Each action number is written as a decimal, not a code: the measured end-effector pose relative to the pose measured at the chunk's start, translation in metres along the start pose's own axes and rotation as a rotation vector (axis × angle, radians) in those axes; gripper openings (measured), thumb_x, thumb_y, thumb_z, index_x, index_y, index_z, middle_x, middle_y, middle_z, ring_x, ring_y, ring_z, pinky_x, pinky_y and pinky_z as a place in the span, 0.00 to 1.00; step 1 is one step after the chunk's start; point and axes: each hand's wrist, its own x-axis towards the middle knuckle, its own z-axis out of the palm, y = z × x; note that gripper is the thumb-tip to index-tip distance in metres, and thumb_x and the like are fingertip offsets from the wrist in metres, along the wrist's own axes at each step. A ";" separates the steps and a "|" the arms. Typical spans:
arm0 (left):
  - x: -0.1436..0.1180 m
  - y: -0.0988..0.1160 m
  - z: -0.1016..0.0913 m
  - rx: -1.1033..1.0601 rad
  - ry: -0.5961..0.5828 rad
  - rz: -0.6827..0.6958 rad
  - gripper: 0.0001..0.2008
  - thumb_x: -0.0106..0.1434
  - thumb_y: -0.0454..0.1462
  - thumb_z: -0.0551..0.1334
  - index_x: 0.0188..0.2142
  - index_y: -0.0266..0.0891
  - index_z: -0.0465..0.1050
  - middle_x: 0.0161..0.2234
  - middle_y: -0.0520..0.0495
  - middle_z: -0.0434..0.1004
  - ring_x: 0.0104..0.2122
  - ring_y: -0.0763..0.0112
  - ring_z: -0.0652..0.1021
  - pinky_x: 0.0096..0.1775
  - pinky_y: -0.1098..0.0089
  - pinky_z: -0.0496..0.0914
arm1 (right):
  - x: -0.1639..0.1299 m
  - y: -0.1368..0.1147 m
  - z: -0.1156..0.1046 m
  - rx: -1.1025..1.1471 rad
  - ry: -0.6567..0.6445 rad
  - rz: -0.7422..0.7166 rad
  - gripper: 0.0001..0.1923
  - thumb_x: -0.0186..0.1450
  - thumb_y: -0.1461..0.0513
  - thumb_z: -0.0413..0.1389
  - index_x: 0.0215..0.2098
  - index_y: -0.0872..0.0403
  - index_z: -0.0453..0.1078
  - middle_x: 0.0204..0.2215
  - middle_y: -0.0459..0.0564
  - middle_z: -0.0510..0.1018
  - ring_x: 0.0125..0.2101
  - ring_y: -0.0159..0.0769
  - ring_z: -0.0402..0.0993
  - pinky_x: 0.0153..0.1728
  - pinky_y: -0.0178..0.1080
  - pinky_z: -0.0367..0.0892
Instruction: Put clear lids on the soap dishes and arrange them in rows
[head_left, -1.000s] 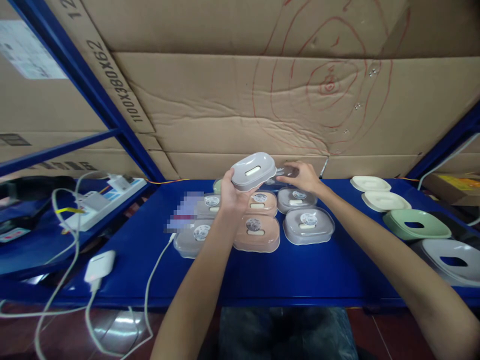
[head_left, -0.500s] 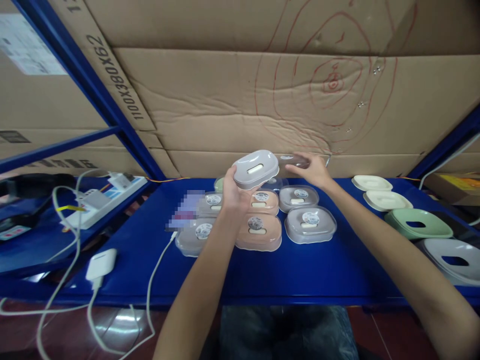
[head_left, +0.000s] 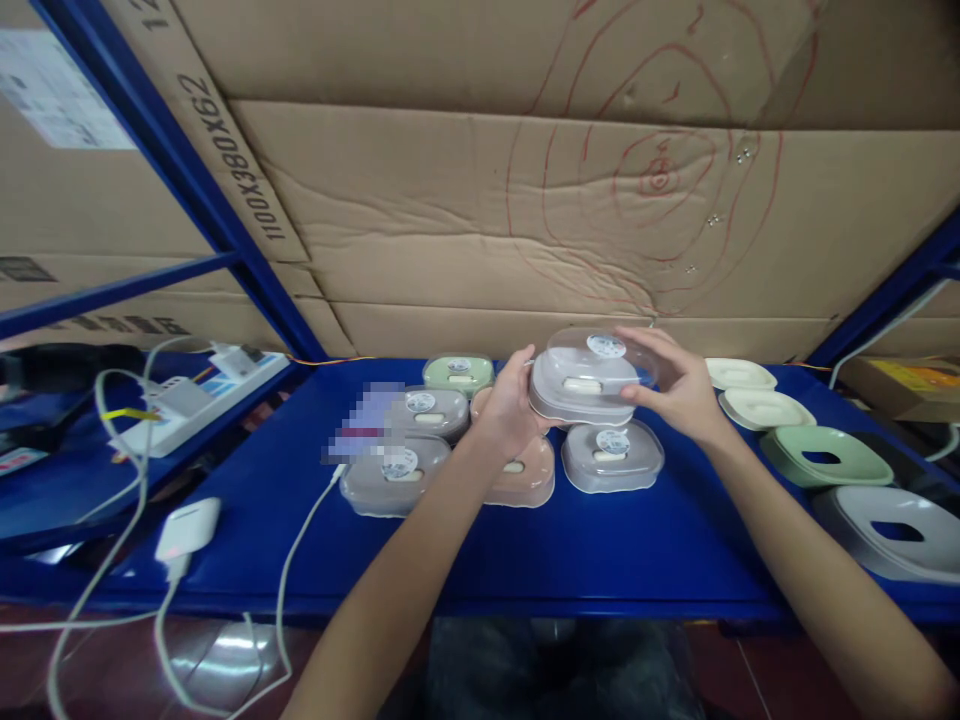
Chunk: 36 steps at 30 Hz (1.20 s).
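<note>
Both my hands hold one grey soap box (head_left: 581, 392) above the blue shelf (head_left: 525, 540). My left hand (head_left: 510, 405) grips its left end. My right hand (head_left: 675, 385) presses a clear lid (head_left: 600, 358) with a round sticker onto its top. Below and around it lie several closed soap boxes: a grey one (head_left: 611, 455), a pink one (head_left: 525, 480), two grey ones (head_left: 394, 475) at left and a green one (head_left: 457, 372) at the back.
Open coloured trays lie at the right: two cream (head_left: 739, 375), one green (head_left: 825, 455), one grey (head_left: 889, 520). A power strip (head_left: 187, 400), white cables and a white charger (head_left: 187, 525) sit at left. Cardboard boxes (head_left: 487, 220) wall the back.
My left hand lowered the grey box and shifted it right. My right hand brought the clear lid from behind and set it on top of the box.
</note>
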 end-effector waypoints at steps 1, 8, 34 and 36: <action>-0.001 -0.003 0.002 0.012 -0.009 -0.027 0.23 0.78 0.49 0.58 0.57 0.36 0.82 0.47 0.34 0.89 0.57 0.44 0.85 0.60 0.43 0.77 | -0.004 0.001 0.002 0.004 -0.022 0.002 0.39 0.58 0.42 0.76 0.65 0.39 0.80 0.64 0.53 0.79 0.65 0.55 0.75 0.68 0.57 0.71; -0.002 -0.008 0.012 0.057 0.037 -0.064 0.26 0.80 0.52 0.54 0.56 0.37 0.83 0.51 0.33 0.88 0.59 0.44 0.83 0.61 0.44 0.75 | -0.012 0.004 0.009 -0.019 -0.078 -0.011 0.37 0.59 0.45 0.77 0.65 0.38 0.79 0.62 0.54 0.79 0.63 0.53 0.76 0.67 0.57 0.71; -0.006 -0.027 0.002 0.269 0.021 0.217 0.23 0.59 0.47 0.79 0.51 0.46 0.79 0.53 0.41 0.85 0.55 0.49 0.83 0.48 0.60 0.76 | -0.012 0.001 0.019 0.245 0.016 0.343 0.35 0.67 0.39 0.68 0.68 0.38 0.73 0.63 0.51 0.82 0.64 0.52 0.79 0.64 0.54 0.76; -0.009 -0.026 0.003 0.330 -0.009 0.265 0.22 0.61 0.48 0.78 0.51 0.47 0.79 0.50 0.43 0.85 0.52 0.51 0.84 0.45 0.63 0.75 | -0.013 0.003 0.018 0.315 -0.004 0.443 0.34 0.65 0.39 0.69 0.64 0.41 0.77 0.59 0.52 0.85 0.59 0.52 0.83 0.58 0.52 0.81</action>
